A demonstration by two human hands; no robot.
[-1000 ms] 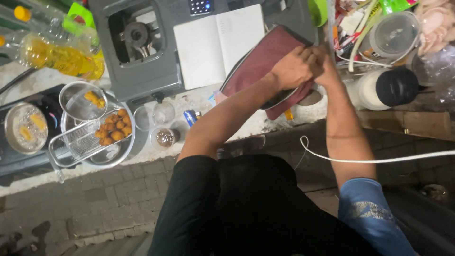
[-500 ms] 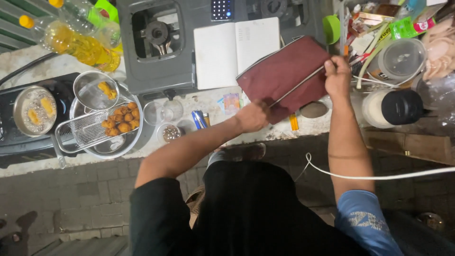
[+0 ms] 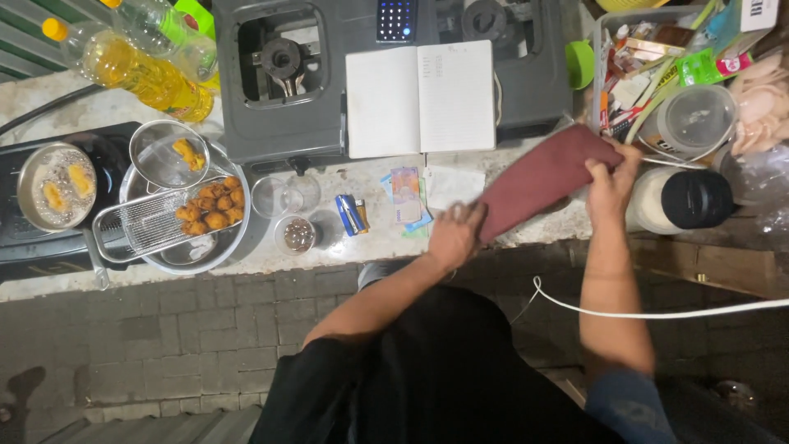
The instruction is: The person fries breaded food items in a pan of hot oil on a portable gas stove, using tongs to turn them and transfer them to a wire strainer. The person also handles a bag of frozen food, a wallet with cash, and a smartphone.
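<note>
A flat maroon pouch (image 3: 538,177) lies slanted across the front edge of the stone counter (image 3: 99,103). My right hand (image 3: 608,181) grips its upper right end. My left hand (image 3: 456,234) holds its lower left end, close to several banknotes (image 3: 405,193) and a white slip of paper (image 3: 454,184) lying on the counter. An open white notebook (image 3: 421,96) rests on the grey gas stove (image 3: 283,123) just behind the notes.
A wire basket of fried balls (image 3: 209,210) sits in a metal bowl at left, beside a small pan of frying pieces (image 3: 56,185). Oil bottles (image 3: 123,62) stand at the back left. A calculator (image 3: 396,18), small glasses (image 3: 296,234), a blue lighter (image 3: 349,214), a black-lidded jar (image 3: 682,200) and a cluttered tray (image 3: 657,66) surround the pouch. A white cable (image 3: 657,312) hangs below.
The pouch has come down from over the stove toward the counter edge and looks flatter. My left hand slid along it to its lower end. The banknotes now show beside it.
</note>
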